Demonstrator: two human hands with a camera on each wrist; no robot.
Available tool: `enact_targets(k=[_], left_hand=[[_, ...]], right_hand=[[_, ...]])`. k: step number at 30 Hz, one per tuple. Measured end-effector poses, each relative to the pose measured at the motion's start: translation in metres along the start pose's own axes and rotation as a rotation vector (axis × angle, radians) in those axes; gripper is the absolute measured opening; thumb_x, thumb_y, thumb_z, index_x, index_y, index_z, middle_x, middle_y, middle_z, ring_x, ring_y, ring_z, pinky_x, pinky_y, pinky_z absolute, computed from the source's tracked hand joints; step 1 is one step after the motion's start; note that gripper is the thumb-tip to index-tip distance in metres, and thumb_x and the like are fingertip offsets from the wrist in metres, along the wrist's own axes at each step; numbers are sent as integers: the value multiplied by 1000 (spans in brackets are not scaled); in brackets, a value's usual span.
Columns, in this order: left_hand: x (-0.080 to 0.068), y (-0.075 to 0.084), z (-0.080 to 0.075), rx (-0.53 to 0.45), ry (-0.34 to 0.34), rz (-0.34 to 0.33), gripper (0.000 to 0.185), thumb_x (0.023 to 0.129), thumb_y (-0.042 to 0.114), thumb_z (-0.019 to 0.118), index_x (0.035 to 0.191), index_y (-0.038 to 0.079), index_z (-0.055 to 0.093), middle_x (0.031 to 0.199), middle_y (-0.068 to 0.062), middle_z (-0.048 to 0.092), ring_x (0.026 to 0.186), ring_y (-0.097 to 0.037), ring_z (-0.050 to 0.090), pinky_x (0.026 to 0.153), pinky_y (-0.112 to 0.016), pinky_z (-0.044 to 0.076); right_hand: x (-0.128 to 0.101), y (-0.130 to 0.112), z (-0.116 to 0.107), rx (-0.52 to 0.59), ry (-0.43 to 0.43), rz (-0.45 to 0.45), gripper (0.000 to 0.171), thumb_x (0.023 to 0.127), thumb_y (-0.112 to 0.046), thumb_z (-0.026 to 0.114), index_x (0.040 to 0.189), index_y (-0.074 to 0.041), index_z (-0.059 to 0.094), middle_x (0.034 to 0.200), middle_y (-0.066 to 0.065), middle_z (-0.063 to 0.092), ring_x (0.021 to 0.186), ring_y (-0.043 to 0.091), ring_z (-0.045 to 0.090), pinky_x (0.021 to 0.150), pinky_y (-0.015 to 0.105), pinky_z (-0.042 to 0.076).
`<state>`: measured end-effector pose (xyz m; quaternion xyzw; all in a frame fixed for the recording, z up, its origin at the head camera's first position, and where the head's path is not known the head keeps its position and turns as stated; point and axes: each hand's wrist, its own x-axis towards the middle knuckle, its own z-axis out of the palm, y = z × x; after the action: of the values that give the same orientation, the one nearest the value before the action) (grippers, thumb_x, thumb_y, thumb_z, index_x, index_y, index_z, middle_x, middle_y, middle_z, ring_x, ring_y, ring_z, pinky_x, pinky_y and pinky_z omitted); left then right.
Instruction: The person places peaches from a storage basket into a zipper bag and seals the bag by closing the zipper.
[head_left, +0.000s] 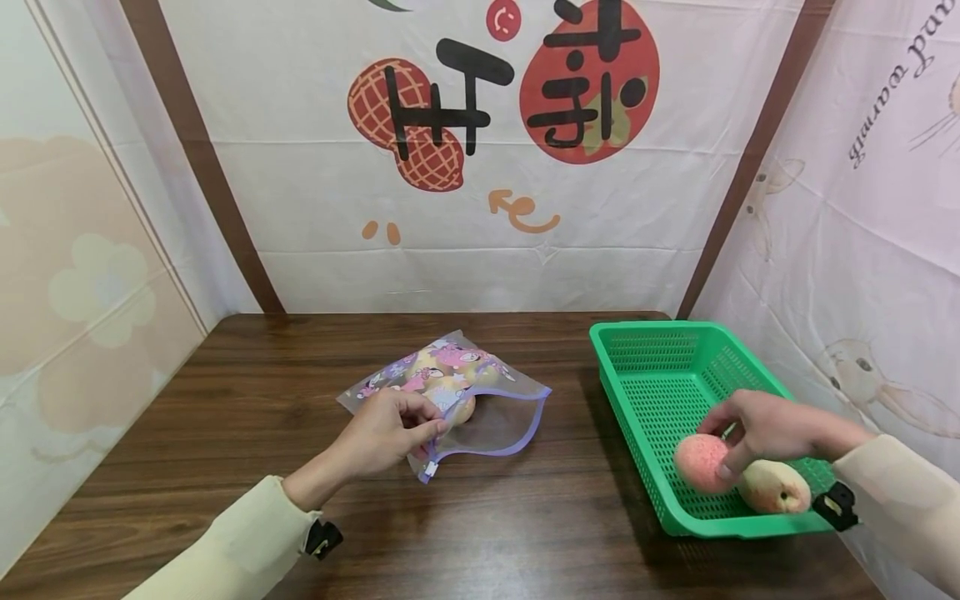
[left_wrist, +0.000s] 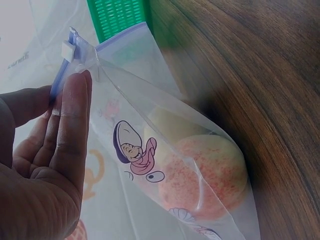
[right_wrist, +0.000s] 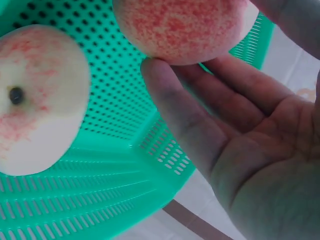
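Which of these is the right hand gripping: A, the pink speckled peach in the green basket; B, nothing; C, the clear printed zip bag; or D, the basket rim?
A: the right hand grips the pink speckled round peach inside the green perforated plastic basket, beside a paler peach.

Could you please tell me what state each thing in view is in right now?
Clear printed zip bag: mouth open, lying on the table, peaches inside.
Green perforated plastic basket: upright, two peaches in it.
Pink speckled peach: pinched by the right hand.
Pale peach: resting in the basket, untouched.
Left hand: pinching the bag's zip edge.
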<state>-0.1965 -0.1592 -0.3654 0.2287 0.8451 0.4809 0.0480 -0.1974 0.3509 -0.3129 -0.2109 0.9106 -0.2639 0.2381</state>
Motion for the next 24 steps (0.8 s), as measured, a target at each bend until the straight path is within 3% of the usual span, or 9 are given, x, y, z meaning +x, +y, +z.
enact_targets(k=[9, 24], left_hand=[[-1, -1, 0, -34, -4, 11, 17, 96, 13, 73, 84, 1, 72, 73, -6, 67, 61, -22, 70, 57, -36, 61], [0, -3, 0, -32, -10, 18, 17, 97, 12, 73, 83, 3, 72, 73, -6, 67, 62, -23, 70, 57, -36, 61]], right_hand=[[1, -13, -5, 27, 108, -7, 45, 85, -22, 84, 120, 3, 70, 108, 5, 74, 97, 23, 71, 77, 28, 57], [5, -39, 1, -3, 331, 50, 54, 90, -35, 80, 130, -1, 67, 114, 4, 73, 102, 19, 66, 81, 32, 55]])
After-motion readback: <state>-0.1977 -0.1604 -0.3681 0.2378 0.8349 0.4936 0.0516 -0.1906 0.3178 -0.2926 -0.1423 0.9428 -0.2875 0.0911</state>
